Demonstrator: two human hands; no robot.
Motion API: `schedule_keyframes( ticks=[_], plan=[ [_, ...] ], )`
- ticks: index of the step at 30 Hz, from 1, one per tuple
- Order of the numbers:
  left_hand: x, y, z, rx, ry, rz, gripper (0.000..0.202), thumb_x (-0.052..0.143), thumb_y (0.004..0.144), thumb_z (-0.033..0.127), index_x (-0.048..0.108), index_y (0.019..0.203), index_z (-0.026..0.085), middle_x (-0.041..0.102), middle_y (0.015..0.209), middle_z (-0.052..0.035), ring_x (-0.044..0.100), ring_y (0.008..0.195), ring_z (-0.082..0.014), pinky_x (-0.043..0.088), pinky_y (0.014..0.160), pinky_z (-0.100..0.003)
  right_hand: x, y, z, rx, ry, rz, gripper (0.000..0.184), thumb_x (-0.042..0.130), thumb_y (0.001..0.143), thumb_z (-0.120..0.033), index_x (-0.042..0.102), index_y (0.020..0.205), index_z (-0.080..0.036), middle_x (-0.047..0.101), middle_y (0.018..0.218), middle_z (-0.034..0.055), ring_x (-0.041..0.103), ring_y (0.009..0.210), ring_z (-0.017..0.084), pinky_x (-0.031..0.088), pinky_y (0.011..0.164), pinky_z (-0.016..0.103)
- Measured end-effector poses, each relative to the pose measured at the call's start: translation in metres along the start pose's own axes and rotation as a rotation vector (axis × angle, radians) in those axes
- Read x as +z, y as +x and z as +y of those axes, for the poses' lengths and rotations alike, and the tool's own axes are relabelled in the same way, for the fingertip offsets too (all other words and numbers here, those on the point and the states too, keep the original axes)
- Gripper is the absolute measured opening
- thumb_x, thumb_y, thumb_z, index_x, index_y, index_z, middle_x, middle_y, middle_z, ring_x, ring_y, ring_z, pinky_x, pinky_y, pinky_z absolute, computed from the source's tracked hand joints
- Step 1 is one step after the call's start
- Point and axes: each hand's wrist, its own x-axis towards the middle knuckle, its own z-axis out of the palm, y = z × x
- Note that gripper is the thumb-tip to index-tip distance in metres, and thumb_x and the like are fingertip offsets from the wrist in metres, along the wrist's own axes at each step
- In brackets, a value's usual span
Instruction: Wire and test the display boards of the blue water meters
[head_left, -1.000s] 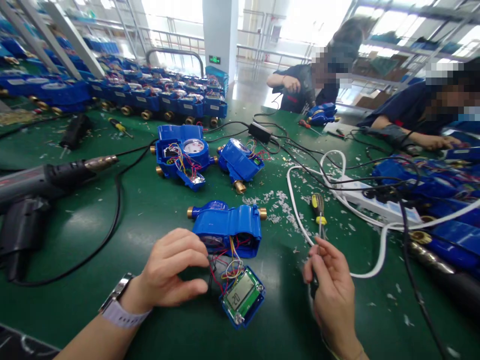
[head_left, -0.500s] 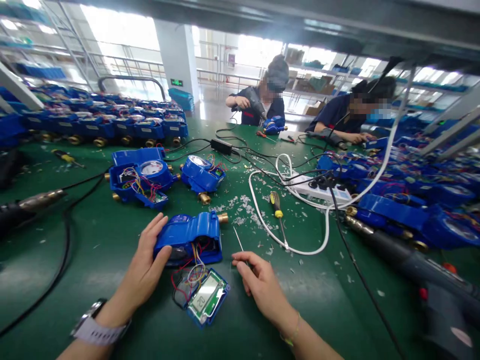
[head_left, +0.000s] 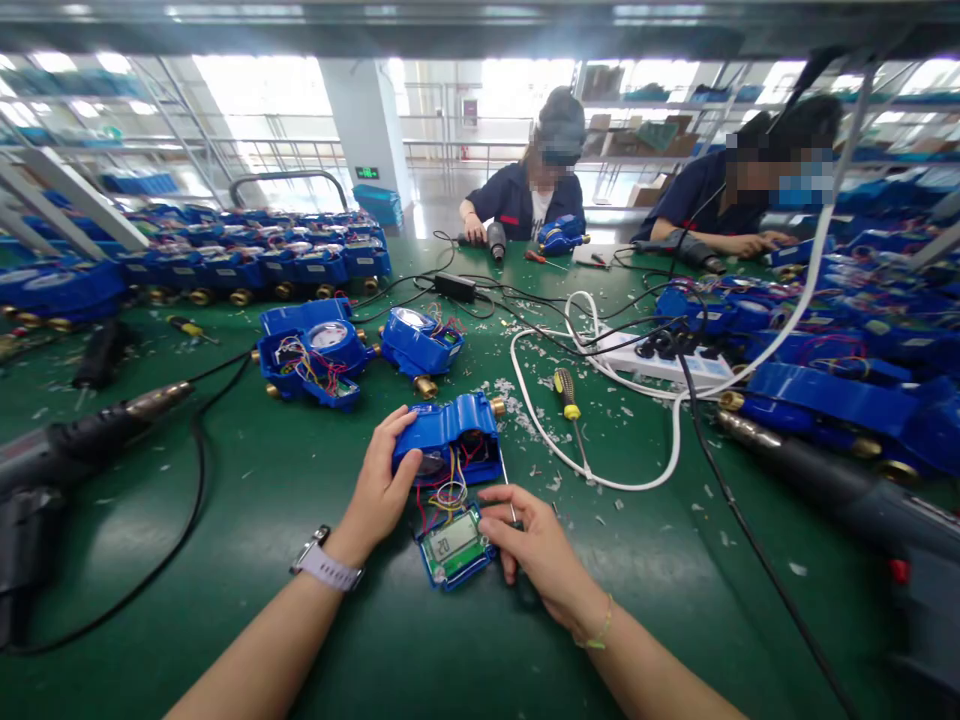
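My left hand [head_left: 379,495] grips the left end of a blue water meter [head_left: 446,430], thumb in front and fingers behind. Its open right side shows wires inside. Red, yellow and white wires [head_left: 452,490] run down from it to a display board [head_left: 454,545] in a blue frame, lying face up on the bench. Close to the board's right edge, my right hand [head_left: 540,550] is closed on a thin screwdriver [head_left: 506,480]. The slim shaft points up beside the meter's right end; the dark handle is mostly hidden by my fingers.
Two opened meters [head_left: 311,350] [head_left: 421,345] stand behind, with rows of meters on both sides. A yellow-black screwdriver [head_left: 568,395], white power strip [head_left: 660,355], cables and plastic scraps lie rightward. Heat guns [head_left: 90,430] [head_left: 825,500] flank me. Two co-workers sit opposite.
The view has turned, so the bench things appear farther right or higher. My right hand and screwdriver are nearer the board and meter. One co-worker's heat gun has come down to the bench.
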Motion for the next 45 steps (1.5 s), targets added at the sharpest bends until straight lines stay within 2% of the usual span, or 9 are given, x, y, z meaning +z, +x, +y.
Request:
schedule_keyframes(
  ticks=[4,8,11,14,17,24,29,34,45],
  plan=[
    [0.007,-0.002,0.004,-0.027,-0.043,0.035,0.043,0.041,0.099,0.041,0.040,0.136,0.020,0.040,0.146,-0.0145,0.037,0.137,-0.0280,0.029,0.114,-0.052,-0.003,0.000,-0.002,-0.055,0.065,0.065,0.036,0.075,0.071,-0.037,0.060,0.096,-0.017,0.062,0.082,-0.0013,0.038,0.035,0.002,0.031,0.035,0.018],
    [-0.001,-0.013,0.009,0.026,-0.048,0.090,0.043,0.038,0.099,0.046,0.043,0.134,0.020,0.037,0.147,-0.0145,0.035,0.137,-0.0288,0.030,0.113,-0.050,-0.005,-0.002,-0.004,-0.110,0.111,0.117,0.033,0.078,0.072,-0.036,0.059,0.092,-0.019,0.059,0.081,-0.0031,0.040,0.039,0.002,0.033,0.039,0.018],
    [-0.015,-0.018,0.015,0.166,-0.086,0.115,0.040,0.039,0.098,0.051,0.053,0.118,0.019,0.053,0.125,-0.0132,0.049,0.120,-0.0271,0.038,0.104,-0.045,-0.005,-0.004,-0.006,-0.097,0.144,0.114,0.033,0.079,0.073,-0.035,0.059,0.092,-0.018,0.055,0.070,-0.0061,0.041,0.041,0.003,0.034,0.041,0.017],
    [-0.024,-0.019,0.022,0.277,-0.128,0.010,0.040,0.040,0.097,0.054,0.058,0.097,0.017,0.059,0.091,-0.0073,0.057,0.088,-0.0209,0.047,0.080,-0.034,-0.004,-0.007,-0.008,-0.058,0.186,0.093,0.034,0.080,0.071,-0.036,0.059,0.092,-0.019,0.049,0.063,-0.0089,0.038,0.040,0.003,0.034,0.039,0.017],
    [-0.025,-0.020,0.027,0.323,-0.110,-0.170,0.047,0.042,0.094,0.061,0.057,0.090,0.016,0.056,0.077,-0.0040,0.054,0.070,-0.0170,0.044,0.063,-0.029,-0.003,-0.007,-0.009,-0.024,0.222,0.079,0.037,0.082,0.069,-0.037,0.059,0.092,-0.019,0.045,0.058,-0.0107,0.036,0.038,0.003,0.033,0.037,0.016],
    [-0.025,-0.021,0.024,0.215,0.011,-0.317,0.061,0.055,0.079,0.074,0.050,0.102,0.018,0.058,0.080,-0.0015,0.053,0.062,-0.0140,0.044,0.057,-0.025,-0.003,-0.006,-0.009,0.032,0.286,0.067,0.042,0.086,0.066,-0.038,0.060,0.092,-0.018,0.040,0.052,-0.0125,0.032,0.038,0.002,0.033,0.036,0.013],
    [-0.027,-0.020,0.024,0.142,0.031,-0.361,0.063,0.057,0.073,0.079,0.048,0.088,0.018,0.055,0.072,0.0016,0.049,0.054,-0.0115,0.038,0.051,-0.023,-0.006,-0.006,-0.010,0.069,0.335,0.074,0.043,0.088,0.064,-0.037,0.059,0.090,-0.018,0.039,0.051,-0.0131,0.029,0.037,0.002,0.032,0.034,0.012],
    [-0.021,-0.019,0.031,0.210,0.045,-0.479,0.066,0.046,0.075,0.083,0.050,0.071,0.017,0.053,0.062,0.0013,0.048,0.052,-0.0118,0.033,0.049,-0.023,-0.009,-0.005,-0.012,0.113,0.375,0.068,0.045,0.089,0.061,-0.038,0.058,0.088,-0.018,0.037,0.051,-0.0138,0.026,0.035,0.001,0.031,0.032,0.012],
    [-0.013,-0.025,0.031,0.246,-0.100,-0.554,0.056,0.040,0.094,0.062,0.059,0.075,0.013,0.055,0.063,-0.0019,0.048,0.053,-0.0120,0.035,0.050,-0.023,-0.010,-0.004,-0.014,0.166,0.348,0.005,0.047,0.088,0.061,-0.038,0.058,0.090,-0.018,0.039,0.048,-0.0137,0.025,0.034,0.001,0.032,0.031,0.011]
  ],
)
